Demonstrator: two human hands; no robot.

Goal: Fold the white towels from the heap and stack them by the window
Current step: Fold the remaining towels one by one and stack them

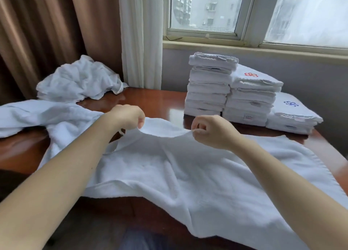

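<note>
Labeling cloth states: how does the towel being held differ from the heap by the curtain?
The held towel lies spread mostly flat across the near table; the heap is crumpled into a mound at the far left. The held towel is pinched at its far edge by the left hand and right hand; no hand touches the heap. Both are white and unfolded.

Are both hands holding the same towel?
Yes, the left hand and right hand each pinch the spread towel at its far edge.
</note>
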